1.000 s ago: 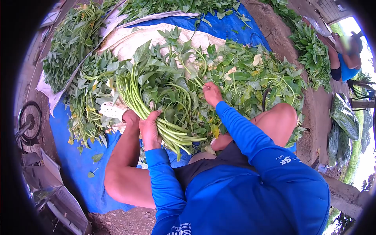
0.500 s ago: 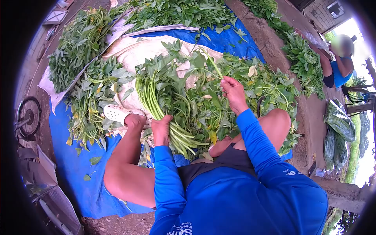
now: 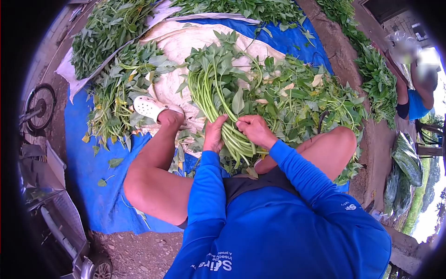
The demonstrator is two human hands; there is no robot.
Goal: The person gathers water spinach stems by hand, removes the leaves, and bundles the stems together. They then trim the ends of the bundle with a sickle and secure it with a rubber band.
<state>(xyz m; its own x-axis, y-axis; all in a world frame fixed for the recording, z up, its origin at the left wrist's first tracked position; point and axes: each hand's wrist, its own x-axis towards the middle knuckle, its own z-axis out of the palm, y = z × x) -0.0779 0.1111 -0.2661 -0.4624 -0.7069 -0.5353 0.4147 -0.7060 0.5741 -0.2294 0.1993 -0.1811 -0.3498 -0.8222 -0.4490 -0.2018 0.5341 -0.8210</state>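
My left hand point(image 3: 214, 134) is wrapped around a thick bunch of water spinach point(image 3: 204, 95), its long green stems fanning up to broad leaves and the cut ends poking out below. Close beside it, my right hand point(image 3: 256, 131) pinches a single stem point(image 3: 222, 100) at the right side of the bunch; its lower end is hidden by the fingers. Under and around the bunch lie loose water spinach leaves and stems point(image 3: 297, 111), some of them yellowing.
A pale sack cloth point(image 3: 172, 39) and a blue tarp point(image 3: 88, 186) cover the ground. Larger leafy heaps point(image 3: 107, 37) stand at the back left and top. A bicycle wheel point(image 3: 42, 107) is at far left. Another person point(image 3: 418, 100) sits at right, near filled plastic bags point(image 3: 406, 160).
My right hand has come down and left with its stem, from out over the loose greens to beside the bunch. My left hand keeps its grip. The whole view has shifted slightly.
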